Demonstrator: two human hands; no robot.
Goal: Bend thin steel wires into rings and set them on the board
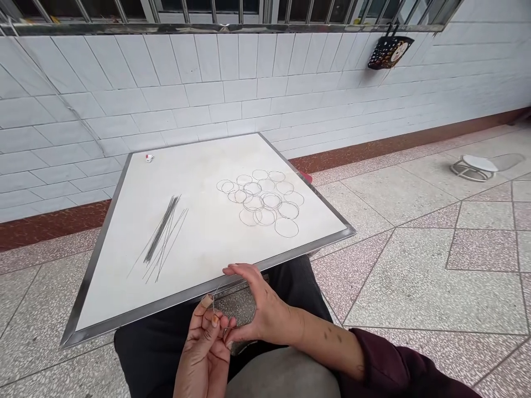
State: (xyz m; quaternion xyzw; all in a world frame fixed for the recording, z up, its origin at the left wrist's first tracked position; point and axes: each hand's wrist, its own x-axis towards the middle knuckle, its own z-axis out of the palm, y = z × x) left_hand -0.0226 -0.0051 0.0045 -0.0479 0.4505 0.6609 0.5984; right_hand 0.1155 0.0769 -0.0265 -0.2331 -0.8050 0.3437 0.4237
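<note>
Over my lap, just in front of the table's near edge, my left hand (207, 337) pinches a thin metal wire (213, 303) between thumb and fingers. My right hand (263, 309) curves in a C shape around the same wire, its thumb close to my left fingertips and its index finger stretched toward the table edge. The wire looks bent, but much of it is too fine to follow. On the white table (199, 166), a bundle of straight wires (161, 232) lies to the left. Several wire rings (265, 202) overlap one another on the right.
A small red and white object (149, 158) sits near the table's far left corner. The tabletop has a raised-looking metal edge (332, 237). Behind it stands a white tiled wall (207, 72) with a barred window and a hanging dark bag (390, 52). A low stool (475, 166) stands far right.
</note>
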